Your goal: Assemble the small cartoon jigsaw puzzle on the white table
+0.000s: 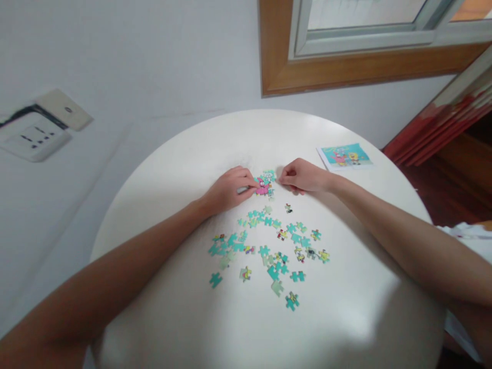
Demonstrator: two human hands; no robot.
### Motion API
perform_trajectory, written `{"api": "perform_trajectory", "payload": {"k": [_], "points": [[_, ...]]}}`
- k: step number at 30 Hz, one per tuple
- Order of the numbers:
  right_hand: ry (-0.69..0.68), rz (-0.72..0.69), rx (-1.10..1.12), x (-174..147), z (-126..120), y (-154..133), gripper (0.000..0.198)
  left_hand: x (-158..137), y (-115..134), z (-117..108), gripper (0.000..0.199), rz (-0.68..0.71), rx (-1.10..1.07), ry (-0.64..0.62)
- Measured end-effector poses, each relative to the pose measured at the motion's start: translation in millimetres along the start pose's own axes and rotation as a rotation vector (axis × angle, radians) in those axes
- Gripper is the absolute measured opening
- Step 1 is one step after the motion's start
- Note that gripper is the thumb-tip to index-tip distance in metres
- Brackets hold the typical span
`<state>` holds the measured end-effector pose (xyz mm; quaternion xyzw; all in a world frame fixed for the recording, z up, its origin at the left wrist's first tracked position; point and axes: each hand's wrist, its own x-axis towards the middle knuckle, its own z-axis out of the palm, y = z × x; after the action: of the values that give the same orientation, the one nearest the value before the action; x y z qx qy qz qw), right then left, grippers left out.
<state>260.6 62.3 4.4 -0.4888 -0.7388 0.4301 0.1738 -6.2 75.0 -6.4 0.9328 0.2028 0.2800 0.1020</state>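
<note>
A small joined section of a jigsaw puzzle (265,184) lies flat between my hands, showing a pink starfish figure on teal. My left hand (233,187) presses its thumb and fingertips on the left edge of that section. At its right side, my right hand (302,176) has thumb and fingers pinched together close to the edge; whether a piece is between them is hidden. Nearer to me lie many loose puzzle pieces, such as a teal piece (216,280), a yellow and teal piece (292,301) and a small dark-marked piece (288,208).
The round white table (172,318) stands against the wall below a wood-framed window (346,72). A picture card (346,156) with the cartoon figures lies at the right back. Wall sockets (36,137) are at the left, and a red curtain (438,125) hangs at the right.
</note>
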Motion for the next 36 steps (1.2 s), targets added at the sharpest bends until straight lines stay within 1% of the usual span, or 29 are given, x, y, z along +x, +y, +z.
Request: {"api": "perform_trajectory", "payload": {"k": [2, 8, 10, 16, 22, 36], "points": [[0.084, -0.007, 0.03, 5.7, 3.7, 4.6, 0.031, 0.0, 0.0, 0.1, 0.016, -0.007, -0.002, -0.005], [0.419, -0.169, 0.069, 16.8, 10.6, 11.5, 0.027, -1.4, -1.1, 1.0, 0.015, -0.003, 0.01, 0.008], [0.465, -0.188, 0.043, 18.4, 12.0, 13.1, 0.027, -1.6, -1.2, 1.1, 0.016, -0.008, 0.009, 0.004], [0.462, -0.219, -0.023, 18.8, 13.9, 13.7, 0.028, -1.6, -1.7, 0.9, 0.016, -0.007, -0.002, -0.012], [0.473, -0.212, -0.081, 18.1, 13.3, 12.1, 0.028, -1.6, -2.4, 0.5, 0.016, -0.017, -0.005, -0.017], [0.466, -0.221, -0.1, 18.8, 13.7, 13.4, 0.029, -1.2, -1.5, 0.1, 0.016, -0.012, -0.019, -0.017]]}}
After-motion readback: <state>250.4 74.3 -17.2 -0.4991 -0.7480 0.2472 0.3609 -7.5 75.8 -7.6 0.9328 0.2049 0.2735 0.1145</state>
